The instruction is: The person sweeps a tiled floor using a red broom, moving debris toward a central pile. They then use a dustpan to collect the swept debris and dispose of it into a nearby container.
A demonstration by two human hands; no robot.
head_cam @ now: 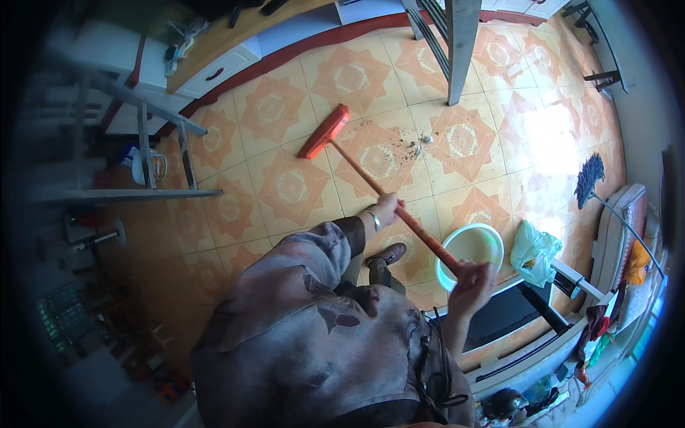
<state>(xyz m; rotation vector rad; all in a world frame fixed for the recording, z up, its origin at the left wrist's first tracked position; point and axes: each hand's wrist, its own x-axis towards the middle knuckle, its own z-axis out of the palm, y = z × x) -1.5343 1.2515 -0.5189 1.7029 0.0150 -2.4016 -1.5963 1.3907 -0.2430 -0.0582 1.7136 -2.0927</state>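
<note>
An orange-red push broom (326,131) slants across the view, its wide head on the patterned tile floor. My left hand (389,207), with a bracelet at the wrist, is closed around the middle of the handle. Further up, near the handle's end, my right hand (475,281) grips it. Dark scattered debris (409,148) lies on the tiles to the right of the broom head, apart from it, with a small whitish piece (427,139) beside it. Below my right hand's side of the handle stands a pale round basin (500,241); the handle passes over its left edge.
A metal ladder (461,53) stands beyond the debris, and another metal frame (187,155) at the left. White cabinets (219,72) line the far side. At the right are a mop (590,179), a light green plastic bag (535,252) and a cushioned seat (621,230). A glass-topped table (503,315) is near my right arm.
</note>
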